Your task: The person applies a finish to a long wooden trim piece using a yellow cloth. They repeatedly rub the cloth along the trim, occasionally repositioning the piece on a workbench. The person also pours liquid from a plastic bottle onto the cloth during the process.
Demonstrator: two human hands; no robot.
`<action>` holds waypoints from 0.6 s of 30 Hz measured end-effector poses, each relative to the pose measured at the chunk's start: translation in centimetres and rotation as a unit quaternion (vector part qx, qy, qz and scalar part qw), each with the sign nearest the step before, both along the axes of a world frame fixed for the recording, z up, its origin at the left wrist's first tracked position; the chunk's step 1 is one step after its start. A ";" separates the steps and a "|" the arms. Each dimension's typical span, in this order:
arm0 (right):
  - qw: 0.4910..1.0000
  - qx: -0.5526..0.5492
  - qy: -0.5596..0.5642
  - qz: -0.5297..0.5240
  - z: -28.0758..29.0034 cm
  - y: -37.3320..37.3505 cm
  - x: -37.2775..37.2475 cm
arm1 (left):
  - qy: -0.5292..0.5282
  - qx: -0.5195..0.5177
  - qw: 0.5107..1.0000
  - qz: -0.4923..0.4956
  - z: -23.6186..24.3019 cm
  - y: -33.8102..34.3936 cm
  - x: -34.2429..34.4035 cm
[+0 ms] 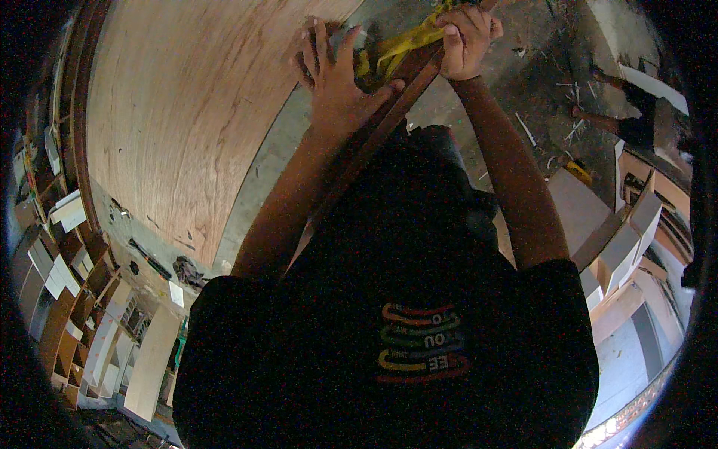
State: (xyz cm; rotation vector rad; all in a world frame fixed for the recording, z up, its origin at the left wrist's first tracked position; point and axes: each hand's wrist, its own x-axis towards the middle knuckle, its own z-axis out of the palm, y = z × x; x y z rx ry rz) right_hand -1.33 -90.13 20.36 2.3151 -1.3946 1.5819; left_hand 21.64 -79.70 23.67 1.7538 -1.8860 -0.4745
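My left hand (336, 71) lies with fingers spread over the upper end of a long dark brown wooden strip (389, 120) that slants from the top right down toward my chest. My right hand (467, 37) is closed around the strip's top end together with a crumpled yellow cloth (396, 49). The cloth is bunched between my two hands, partly under the left fingers. A small grey object (355, 36) sits under the left fingertips; what it is I cannot tell.
A large reddish plywood sheet (187, 112) fills the upper left. Beside it is grey concrete floor (523, 82) littered with wood scraps. White and brown cabinet panels (628, 232) stand at right, wooden shelving (67, 299) at left. Another person (636, 112) crouches at far right.
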 end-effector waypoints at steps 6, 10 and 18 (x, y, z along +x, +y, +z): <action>1.000 0.013 0.005 0.006 0.3 0.2 -0.1 | -0.053 -0.067 0.996 -0.022 -0.1 -1.7 -1.1; 1.000 -0.010 -0.006 0.006 0.5 0.1 0.2 | -0.035 -0.094 0.995 -0.030 -0.9 -3.4 -2.3; 1.000 0.008 0.002 -0.004 0.5 0.2 0.2 | -0.070 -0.077 0.994 0.035 -2.2 -6.0 -5.0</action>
